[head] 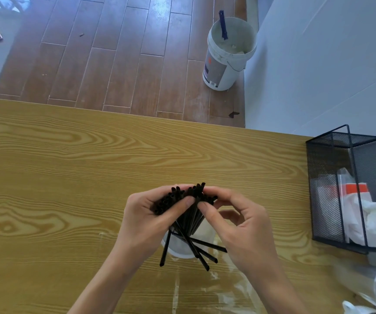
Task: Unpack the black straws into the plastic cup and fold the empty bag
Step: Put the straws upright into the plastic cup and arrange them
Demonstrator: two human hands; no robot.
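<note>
Presently: left hand [146, 214] and right hand [234, 218] both grasping black straws [182, 200], bunching tips above plastic cup [178, 245] for tidy seating.

a wood-grain table [69, 159] carries a plastic cup [182, 250], loose black straws [207, 252], a clear bag [225, 293] and a mesh basket [332, 189].

Two hands, left [145, 215] and right [241, 220], closed around one bundle of black straws [182, 200] (too many and too tightly packed to count). Four or five loose straws [201, 250] splayed out below, over one plastic cup [178, 248]. Elsewhere: one wooden table [69, 159], one black mesh basket [350, 189], one white bucket [227, 53].
</note>
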